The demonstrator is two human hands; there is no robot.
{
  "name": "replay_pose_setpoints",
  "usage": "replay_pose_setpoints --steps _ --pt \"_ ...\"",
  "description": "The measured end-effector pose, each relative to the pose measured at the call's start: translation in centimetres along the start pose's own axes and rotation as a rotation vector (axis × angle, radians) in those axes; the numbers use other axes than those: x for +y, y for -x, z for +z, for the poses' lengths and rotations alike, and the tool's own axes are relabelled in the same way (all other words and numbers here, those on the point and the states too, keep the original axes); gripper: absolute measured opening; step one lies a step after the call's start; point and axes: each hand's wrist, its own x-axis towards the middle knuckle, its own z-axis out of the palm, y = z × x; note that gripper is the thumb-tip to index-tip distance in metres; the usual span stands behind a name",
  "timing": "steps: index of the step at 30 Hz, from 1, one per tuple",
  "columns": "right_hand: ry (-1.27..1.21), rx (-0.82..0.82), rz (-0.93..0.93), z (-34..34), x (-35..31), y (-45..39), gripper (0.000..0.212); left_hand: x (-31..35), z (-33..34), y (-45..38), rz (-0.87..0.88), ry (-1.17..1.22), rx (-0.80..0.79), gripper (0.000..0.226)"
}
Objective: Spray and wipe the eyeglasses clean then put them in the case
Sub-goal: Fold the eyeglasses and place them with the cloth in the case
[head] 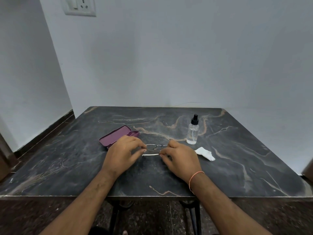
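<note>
Thin-framed eyeglasses [156,147] sit between my two hands just above the middle of the dark marble table [84,167]. My left hand [122,153] pinches the left end of the frame. My right hand [180,156] pinches the right end, and a white temple arm lies folded across between the fingertips. The purple case [116,135] lies open behind my left hand, partly hidden by it. A clear spray bottle [193,130] with a black nozzle stands upright behind my right hand. A crumpled white wipe [204,153] lies just right of that hand.
The table stands against a pale wall, with a corner and dark skirting at the left. A wall socket [79,5] is at the top left. The table's front edge runs near my forearms, and black metal legs show below it.
</note>
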Motion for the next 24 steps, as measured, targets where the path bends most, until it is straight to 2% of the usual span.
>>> replay_pose_setpoints --steps 5,11,19,22,24 --pt "0.024 -0.047 0.055 -0.1 -0.1 0.0 0.019 0.4 0.0 0.0 -0.111 0.071 -0.078 0.038" --pt "-0.018 -0.080 0.113 -0.7 -0.2 0.2 0.017 0.9 -0.3 0.1 -0.124 0.095 -0.122 0.042" --pt "-0.175 0.004 0.174 -2.0 -0.3 1.3 0.021 0.8 -0.4 0.1 -0.132 0.114 -0.135 0.043" --pt "-0.108 0.105 0.191 -3.9 1.3 2.7 0.021 0.7 -0.4 0.2 -0.115 0.133 -0.143 0.045" --pt "-0.023 0.108 0.227 -5.6 3.2 3.7 0.025 0.7 -0.3 0.2 -0.115 0.139 -0.145 0.046"
